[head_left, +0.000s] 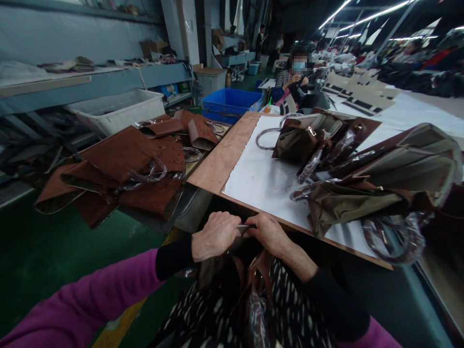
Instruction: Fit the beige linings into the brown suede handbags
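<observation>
My left hand (214,235) and my right hand (270,233) are both closed, knuckles up, just in front of the table's near edge. Together they grip the top edge of a dark brown bag (250,285) that rests on my lap; a short grey strip (246,227) shows between the two hands. The bag's lower part and plastic-wrapped handle hang down over my spotted apron. On the table right of my hands lies a pile of olive and brown handbags (366,179) with plastic-wrapped handles.
White paper (257,179) covers the wooden table. To the left, a stack of brown bag pieces (134,169) lies on a low stand. A white bin (116,108) and a blue crate (230,102) stand behind. A person in a mask (295,77) sits farther back.
</observation>
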A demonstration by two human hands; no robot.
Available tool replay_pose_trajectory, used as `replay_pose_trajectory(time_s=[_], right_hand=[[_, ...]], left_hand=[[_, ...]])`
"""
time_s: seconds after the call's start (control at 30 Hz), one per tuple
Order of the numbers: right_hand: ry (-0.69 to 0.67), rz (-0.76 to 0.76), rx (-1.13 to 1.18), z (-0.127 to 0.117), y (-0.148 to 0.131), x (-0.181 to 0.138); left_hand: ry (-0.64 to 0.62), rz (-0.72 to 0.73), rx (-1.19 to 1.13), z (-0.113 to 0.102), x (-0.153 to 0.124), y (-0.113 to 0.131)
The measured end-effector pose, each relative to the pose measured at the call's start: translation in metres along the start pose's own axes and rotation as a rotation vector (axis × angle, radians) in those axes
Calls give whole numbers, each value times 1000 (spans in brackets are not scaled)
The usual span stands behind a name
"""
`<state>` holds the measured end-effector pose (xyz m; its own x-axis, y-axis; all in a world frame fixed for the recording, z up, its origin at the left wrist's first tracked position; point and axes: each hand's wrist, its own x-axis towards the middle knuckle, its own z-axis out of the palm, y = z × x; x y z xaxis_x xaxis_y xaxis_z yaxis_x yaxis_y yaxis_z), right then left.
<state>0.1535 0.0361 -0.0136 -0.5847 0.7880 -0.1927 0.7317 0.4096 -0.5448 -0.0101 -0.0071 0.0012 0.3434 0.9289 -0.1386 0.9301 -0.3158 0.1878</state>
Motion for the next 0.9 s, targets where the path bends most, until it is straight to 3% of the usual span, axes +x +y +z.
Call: replay_pose_trajectory(time_s=[0.17,0.47,0.67,0.9], right_hand=[[-5,-27,12,0,1,1],[-44,-45,60,-3,0,0],[-91,19,160,-4,2,-3],[-152,-59,133,-11,-10,-6]], left_hand=[[-62,3,-37,-1,10,-6],[-62,52,-139,1,15,-12],[-103,33,-133,-15,-7,-23],[6,-36,-240,-17,-33,-24]])
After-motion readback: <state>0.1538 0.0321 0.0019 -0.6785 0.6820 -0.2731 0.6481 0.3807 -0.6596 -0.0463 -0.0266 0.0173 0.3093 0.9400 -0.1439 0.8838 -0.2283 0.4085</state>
